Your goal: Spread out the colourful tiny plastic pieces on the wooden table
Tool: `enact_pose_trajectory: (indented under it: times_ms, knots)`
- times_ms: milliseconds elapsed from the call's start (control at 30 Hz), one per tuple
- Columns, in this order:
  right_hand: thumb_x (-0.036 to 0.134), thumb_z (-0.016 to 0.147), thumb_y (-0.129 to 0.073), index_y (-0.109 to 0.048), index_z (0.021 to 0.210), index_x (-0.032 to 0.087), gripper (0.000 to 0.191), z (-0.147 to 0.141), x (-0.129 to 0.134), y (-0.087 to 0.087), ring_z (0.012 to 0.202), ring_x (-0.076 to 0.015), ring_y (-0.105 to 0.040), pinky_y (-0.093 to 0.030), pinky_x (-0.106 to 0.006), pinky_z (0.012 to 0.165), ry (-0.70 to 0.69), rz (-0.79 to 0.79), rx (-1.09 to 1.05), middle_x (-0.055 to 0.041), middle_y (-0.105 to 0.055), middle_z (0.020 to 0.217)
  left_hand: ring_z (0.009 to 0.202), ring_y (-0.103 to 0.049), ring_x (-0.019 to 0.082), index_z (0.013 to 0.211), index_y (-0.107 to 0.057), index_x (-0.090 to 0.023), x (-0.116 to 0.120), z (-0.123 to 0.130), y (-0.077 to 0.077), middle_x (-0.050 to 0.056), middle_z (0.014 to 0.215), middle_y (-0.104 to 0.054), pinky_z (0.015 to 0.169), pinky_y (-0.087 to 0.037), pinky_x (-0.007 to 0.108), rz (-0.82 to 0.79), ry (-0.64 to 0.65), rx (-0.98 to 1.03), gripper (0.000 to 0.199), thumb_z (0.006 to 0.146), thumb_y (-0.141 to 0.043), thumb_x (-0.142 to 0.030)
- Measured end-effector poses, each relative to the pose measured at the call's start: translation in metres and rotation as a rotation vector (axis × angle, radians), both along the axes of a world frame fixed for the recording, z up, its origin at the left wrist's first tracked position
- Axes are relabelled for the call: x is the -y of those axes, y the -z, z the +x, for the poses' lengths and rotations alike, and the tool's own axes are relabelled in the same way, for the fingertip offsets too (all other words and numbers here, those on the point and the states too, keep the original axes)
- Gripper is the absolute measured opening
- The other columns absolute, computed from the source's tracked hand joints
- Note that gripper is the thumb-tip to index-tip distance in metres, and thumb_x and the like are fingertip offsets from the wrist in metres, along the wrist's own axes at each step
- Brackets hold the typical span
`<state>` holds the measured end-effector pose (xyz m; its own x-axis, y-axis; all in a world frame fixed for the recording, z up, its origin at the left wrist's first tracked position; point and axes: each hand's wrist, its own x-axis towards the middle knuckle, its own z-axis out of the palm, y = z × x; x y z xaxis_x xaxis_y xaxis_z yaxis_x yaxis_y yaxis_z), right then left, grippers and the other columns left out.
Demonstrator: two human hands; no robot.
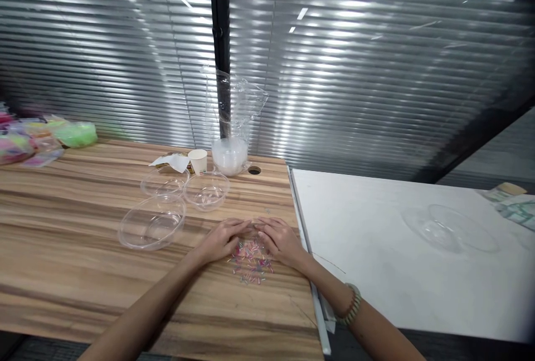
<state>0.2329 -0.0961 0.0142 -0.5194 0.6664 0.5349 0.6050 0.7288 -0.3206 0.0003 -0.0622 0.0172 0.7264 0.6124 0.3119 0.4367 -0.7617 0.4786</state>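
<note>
Left hand (221,240) and right hand (281,240) lie flat, palms down, fingers spread, gripping nothing, fingertips nearly meeting at frame centre. Under and just below them: scatter of small tube-shaped beads (251,263), pink, green, white, on striped wood-grain counter (83,227). Left of hands: three clear plastic bowls (152,222), round, glossy. Behind: small paper cup (198,161), crinkled clear bag (232,121). Beaded bracelet (351,305) on right wrist. No legible writing.

Pink, blue and white beads (251,263) between the hands, striped brown wood table (83,227) under them, plain white table (376,249) to the right, 3 clear bowls (152,222) just left.
</note>
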Motion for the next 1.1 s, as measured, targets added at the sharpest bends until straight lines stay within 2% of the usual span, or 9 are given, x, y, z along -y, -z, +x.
enact_pose_trajectory:
  times_ms: [100,200,300,433,733,900,1033,1100]
  knots:
    - [0.026,0.101,-0.035,-0.061,0.113,0.016,0.031,0.001,0.000,0.000,0.116,-0.0207,-0.056,-0.044,-0.042,0.099,0.042,0.038,-0.042,-0.0113,-0.064,0.118,0.120,-0.053,0.020,0.135,-0.051,-0.021,0.000,0.002,0.000,0.006,0.131,-0.056,0.105,-0.042,0.036,0.005,0.041,-0.018,0.063,0.075,-0.045,-0.005]
    - [0.026,0.101,-0.036,-0.063,0.109,0.014,0.031,0.001,0.002,-0.002,0.116,-0.0216,-0.056,-0.045,-0.041,0.098,0.032,0.028,-0.059,-0.0130,-0.062,0.120,0.123,-0.049,0.021,0.138,-0.047,-0.019,-0.002,0.000,0.004,0.008,0.134,-0.053,0.106,-0.040,0.040,0.024,-0.014,-0.005,0.064,0.076,-0.043,-0.004]
    - [0.028,0.100,-0.037,-0.063,0.112,0.015,0.032,0.001,0.004,-0.006,0.121,-0.0215,-0.053,-0.044,-0.040,0.100,-0.065,-0.033,0.009,-0.0124,-0.059,0.126,0.124,-0.048,0.022,0.140,-0.045,-0.017,-0.004,-0.003,0.008,0.009,0.133,-0.053,0.106,-0.040,0.042,0.045,-0.095,0.026,0.060,0.081,-0.039,-0.005]
    - [0.030,0.101,-0.036,-0.060,0.120,0.016,0.034,0.000,0.005,-0.010,0.128,-0.0202,-0.045,-0.041,-0.040,0.103,-0.162,-0.078,0.111,-0.0125,-0.053,0.133,0.122,-0.049,0.021,0.140,-0.044,-0.017,-0.004,-0.004,0.009,0.009,0.129,-0.056,0.107,-0.040,0.042,0.059,-0.124,0.044,0.059,0.083,-0.038,-0.005]
    - [0.028,0.101,-0.036,-0.056,0.124,0.014,0.034,0.001,0.003,0.000,0.128,-0.0219,-0.045,-0.040,-0.043,0.105,0.073,-0.035,0.071,-0.0123,-0.054,0.132,0.124,-0.049,0.020,0.142,-0.042,-0.021,0.005,-0.004,0.006,0.008,0.132,-0.054,0.105,-0.043,0.040,0.054,-0.125,0.013,0.062,0.082,-0.040,-0.004]
    - [0.026,0.100,-0.037,-0.060,0.121,0.015,0.033,0.001,0.008,-0.006,0.123,-0.0212,-0.051,-0.044,-0.041,0.101,0.037,-0.018,0.022,-0.0122,-0.059,0.125,0.125,-0.048,0.021,0.144,-0.038,-0.019,0.010,-0.006,0.005,0.009,0.134,-0.052,0.105,-0.043,0.042,0.039,-0.120,0.012,0.062,0.083,-0.038,-0.004]
    - [0.026,0.100,-0.035,-0.063,0.115,0.016,0.033,0.000,0.010,-0.008,0.120,-0.0208,-0.054,-0.045,-0.041,0.100,-0.027,-0.010,0.037,-0.0117,-0.058,0.127,0.119,-0.052,0.020,0.144,-0.038,-0.022,0.015,-0.007,0.005,0.008,0.128,-0.057,0.101,-0.047,0.038,0.103,-0.077,0.069,0.061,0.086,-0.036,-0.005]
    - [0.026,0.101,-0.035,-0.062,0.116,0.015,0.033,0.000,0.009,-0.006,0.120,-0.0214,-0.054,-0.044,-0.042,0.101,-0.003,-0.006,0.050,-0.0123,-0.059,0.126,0.118,-0.053,0.020,0.143,-0.038,-0.024,0.017,-0.007,0.004,0.007,0.127,-0.058,0.100,-0.047,0.036,0.134,-0.064,0.098,0.060,0.086,-0.036,-0.005]
